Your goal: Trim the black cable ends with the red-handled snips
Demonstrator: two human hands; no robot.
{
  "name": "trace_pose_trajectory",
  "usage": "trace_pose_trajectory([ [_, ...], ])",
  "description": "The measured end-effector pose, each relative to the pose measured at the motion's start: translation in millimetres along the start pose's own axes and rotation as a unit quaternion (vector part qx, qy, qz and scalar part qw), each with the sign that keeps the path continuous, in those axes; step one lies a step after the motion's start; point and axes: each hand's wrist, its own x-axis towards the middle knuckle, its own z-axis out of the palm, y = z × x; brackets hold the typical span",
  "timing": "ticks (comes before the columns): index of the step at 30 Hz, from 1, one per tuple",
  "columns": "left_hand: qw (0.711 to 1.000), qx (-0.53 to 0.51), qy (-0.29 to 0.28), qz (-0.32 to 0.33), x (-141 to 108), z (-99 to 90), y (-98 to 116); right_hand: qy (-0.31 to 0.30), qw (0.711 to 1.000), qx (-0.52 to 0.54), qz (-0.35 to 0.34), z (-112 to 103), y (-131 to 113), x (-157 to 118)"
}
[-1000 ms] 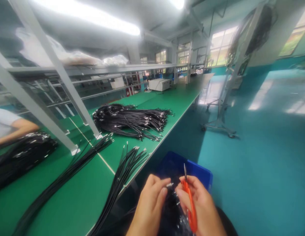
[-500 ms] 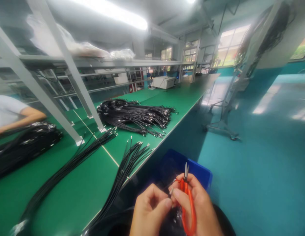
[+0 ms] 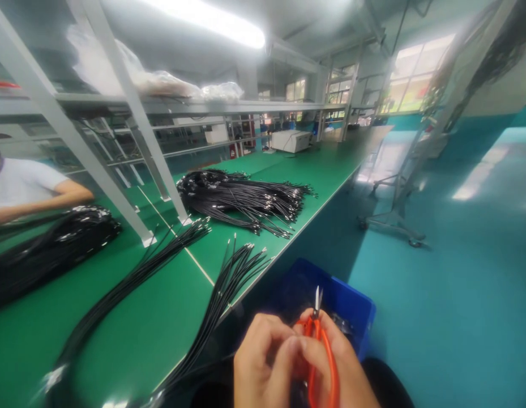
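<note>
My right hand [image 3: 330, 357] is closed around orange-handled scissors [image 3: 324, 345], their narrow metal blades pointing up and slightly apart. Beside it, my left hand [image 3: 265, 354] is closed in a pinch, its fingertips meeting those of my right hand. A thin cable end seems to be between them, mostly hidden by the fingers. To the left, a bundle of black cables [image 3: 218, 303] with pale metallic tips hangs over the green table's [image 3: 156, 317] front edge and runs down towards my lap. Just beyond my hands stands a blue bin [image 3: 351, 300] with clear plastic inside.
A second cable bundle [image 3: 131, 283] curves across the table, and a large cable pile [image 3: 246, 198] lies farther back. White shelf posts [image 3: 139, 113] rise from the tabletop. At left, a co-worker's arm [image 3: 67, 195] rests by another black pile [image 3: 67, 243]. A wheeled rack [image 3: 394, 215] stands at right.
My fingers have drawn closer together, covering the small pale-tipped piece seen between them before. The whole view has shifted a little, showing more of the blue bin and the co-worker.
</note>
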Motion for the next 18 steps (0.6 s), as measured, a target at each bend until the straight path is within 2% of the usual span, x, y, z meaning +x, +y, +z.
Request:
trace_pose_trajectory([
  [3, 0.987, -0.116, -0.045, -0.101, 4.2, -2.8, 4.7, -0.012, 1.000, 0.005, 0.015, -1.2, -2.7, -3.0],
  [6, 0.972, -0.171, -0.048, -0.153, 7.0, -5.1, 4.4, -0.017, 0.999, 0.008, 0.036, -4.0, -1.5, -2.5],
  [8, 0.969, -0.182, -0.064, -0.152, 8.1, -6.1, 2.8, -0.014, 0.999, 0.014, 0.046, -5.0, -0.1, -0.5],
  [12, 0.980, -0.144, -0.096, -0.100, 11.1, -8.6, 2.1, -0.047, 0.996, 0.051, 0.053, -4.0, -0.9, 4.2],
  [16, 0.992, -0.091, -0.041, -0.081, 12.3, -13.1, 5.1, -0.042, 0.997, 0.055, 0.043, -3.4, -5.4, 6.1],
  [18, 0.993, -0.064, -0.041, -0.087, 10.7, -14.6, 6.6, -0.035, 0.997, 0.057, 0.036, -3.7, -6.2, 5.8],
])
